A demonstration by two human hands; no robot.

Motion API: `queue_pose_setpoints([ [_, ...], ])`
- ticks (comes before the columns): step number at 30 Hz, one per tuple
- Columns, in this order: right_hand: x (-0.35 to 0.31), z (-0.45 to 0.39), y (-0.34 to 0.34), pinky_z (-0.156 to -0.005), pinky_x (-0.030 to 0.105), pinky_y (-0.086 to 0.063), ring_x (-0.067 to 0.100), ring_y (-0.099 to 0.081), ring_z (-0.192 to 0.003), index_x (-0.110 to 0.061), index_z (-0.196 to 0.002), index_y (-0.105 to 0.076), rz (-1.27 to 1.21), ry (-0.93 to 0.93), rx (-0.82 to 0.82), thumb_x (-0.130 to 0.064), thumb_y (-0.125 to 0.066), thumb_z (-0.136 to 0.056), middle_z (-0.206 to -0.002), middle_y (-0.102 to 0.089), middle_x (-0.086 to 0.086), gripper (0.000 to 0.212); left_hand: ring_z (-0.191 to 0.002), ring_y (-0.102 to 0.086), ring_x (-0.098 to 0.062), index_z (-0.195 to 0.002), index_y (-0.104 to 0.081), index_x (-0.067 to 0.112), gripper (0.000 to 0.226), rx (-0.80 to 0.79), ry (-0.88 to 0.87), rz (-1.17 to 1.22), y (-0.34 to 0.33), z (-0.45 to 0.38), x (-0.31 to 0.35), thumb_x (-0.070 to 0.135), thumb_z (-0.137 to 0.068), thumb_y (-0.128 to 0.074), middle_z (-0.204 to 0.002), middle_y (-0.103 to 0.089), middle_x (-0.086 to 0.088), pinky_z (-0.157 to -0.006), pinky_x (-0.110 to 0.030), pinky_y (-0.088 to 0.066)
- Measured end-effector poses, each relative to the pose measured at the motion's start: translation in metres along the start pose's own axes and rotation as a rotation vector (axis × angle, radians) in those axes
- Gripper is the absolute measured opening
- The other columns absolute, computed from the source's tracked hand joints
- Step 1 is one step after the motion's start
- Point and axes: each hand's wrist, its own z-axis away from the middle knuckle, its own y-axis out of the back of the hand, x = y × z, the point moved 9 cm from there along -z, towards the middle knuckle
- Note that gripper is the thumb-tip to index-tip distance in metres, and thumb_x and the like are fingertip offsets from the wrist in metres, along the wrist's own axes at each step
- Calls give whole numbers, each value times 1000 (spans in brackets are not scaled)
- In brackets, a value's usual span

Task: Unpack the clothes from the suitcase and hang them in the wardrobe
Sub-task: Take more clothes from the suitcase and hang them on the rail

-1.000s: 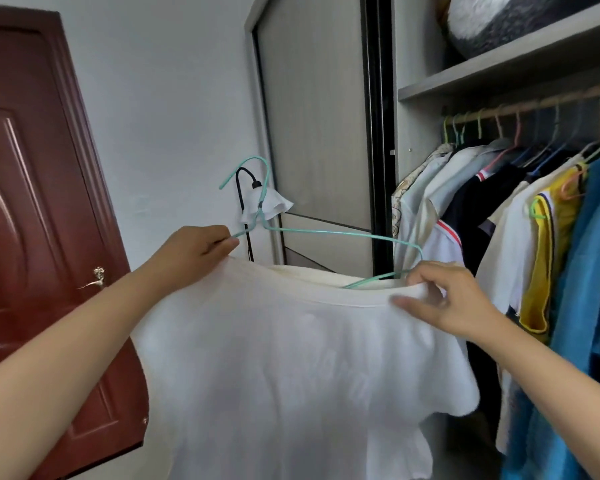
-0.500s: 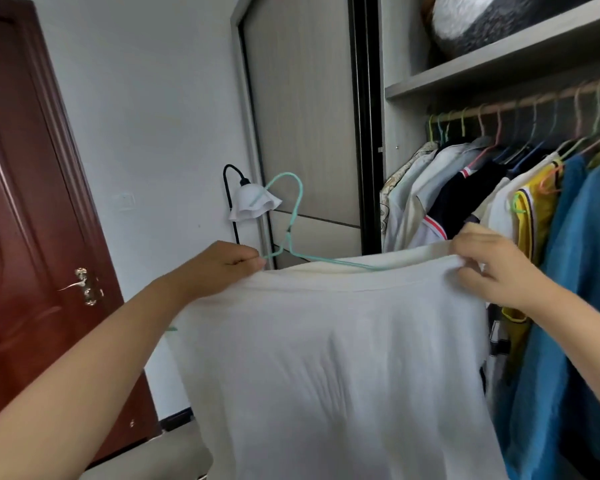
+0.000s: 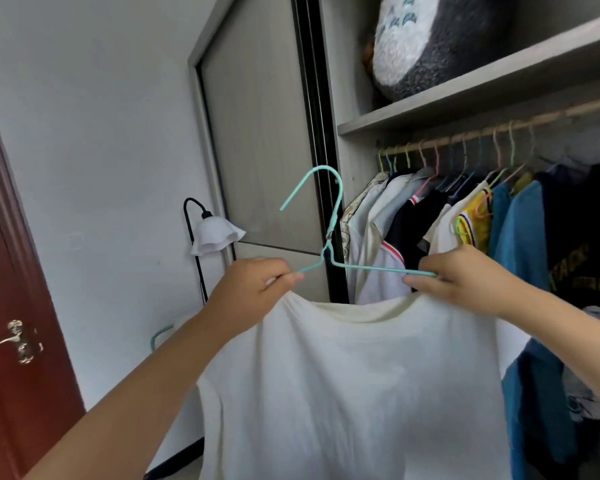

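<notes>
A plain pale grey-white wall fills the left of the view. At the far left edge stands a dark red-brown panelled wooden door with an ornate metal lever handle. Against the wall stands a black curved-neck floor lamp with a white frilled glass shade. Beside it runs a grey sliding panel with a black frame. Soft, even daylight falls on the wall.

A white shirt hangs unfolded, its shoulders gathered at a teal wire hanger. The hanger's hook points up, just left of the open wardrobe, full of hung clothes.
</notes>
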Motion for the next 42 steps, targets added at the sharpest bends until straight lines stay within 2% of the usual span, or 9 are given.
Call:
queue_pose_setpoints([
  [4, 16, 30, 35, -47, 22, -29, 13, -44, -46, -24, -49, -33, -5, -42, 172, -56, -50, -72, -36, -25, -6, 43, -70, -45, -15, -79, -42, 24, 40, 244, -177, -276, 8, 2, -1, 60, -91, -29, -67, -54, 5, -60, -24, -39],
  [8, 23, 60, 70, -49, 6, -35, -1, -53, -55, -21, -58, -54, -10, -28, 265, -70, -56, -68, -42, -42, -4, 50, -77, -52, -17, -102, -54, 10, 64, 229, 152, -20, -10, -3, -28, 64, -67, -60, -83, -49, 0, -65, -25, -37],
  [12, 28, 87, 82, -64, 11, -44, 3, -58, -74, -37, -103, -50, -21, -139, 85, -99, -19, -41, -86, -59, -16, 92, -59, -40, -18, -58, -49, 10, 85, 98, 101, 40, -52, -23, -18, 91, -60, -24, -50, -30, 10, -53, -27, -22],
  [17, 26, 119, 87, -49, 12, -33, 1, -49, -56, -19, -70, -56, 52, -190, -64, -90, -21, -58, -60, -54, -25, 81, -63, -45, 0, -75, -37, 22, 71, -34, -152, 198, -105, -42, 31, 89, -67, -14, -43, -38, 3, -56, -17, -32],
  [20, 37, 145, 103, -49, 13, -31, 1, -48, -56, -26, -60, -42, 133, -346, -30, -68, -36, -81, -60, -52, -33, 48, -67, -46, 0, -88, -39, 29, 60, -192, -230, 254, -142, -57, 66, 81, -64, -21, -71, -55, 18, -59, -12, -32],
  [25, 70, 205, 148, -54, 18, -37, 3, -49, -65, -18, -66, -53, 305, -618, 31, -29, -51, -91, -65, -55, -24, 27, -55, -37, -4, -63, -34, 21, 36, -328, -224, 261, -186, -67, 83, 47, -89, -34, -57, -35, 6, -55, -17, -28],
  [32, 67, 260, 201, -46, 16, -32, 9, -37, -49, -20, -61, -58, 341, -736, 183, -52, -46, -79, -47, -40, -7, 38, -71, -47, -18, -75, -34, 20, 27, -76, -439, 293, -192, -63, 121, 45, -86, -32, -41, -43, 2, -49, -22, -26],
  [36, 64, 274, 204, -46, 21, -32, 12, -35, -53, -18, -58, -47, 472, -625, 169, -85, -18, -70, -45, -33, -5, 74, -40, -55, -18, -81, -54, 19, 29, 45, -477, 354, -181, -59, 123, 36, -92, -33, -47, -58, -6, -36, -16, -27],
  [42, 64, 257, 149, -41, 19, -21, 14, -51, -43, -16, -62, -62, 776, -468, -35, -34, -49, -89, -48, -56, -3, 35, -56, -41, -16, -73, -58, 0, 72, 134, -514, 502, -156, -76, 158, 57, -92, -20, -51, -40, 14, -49, -25, -29],
])
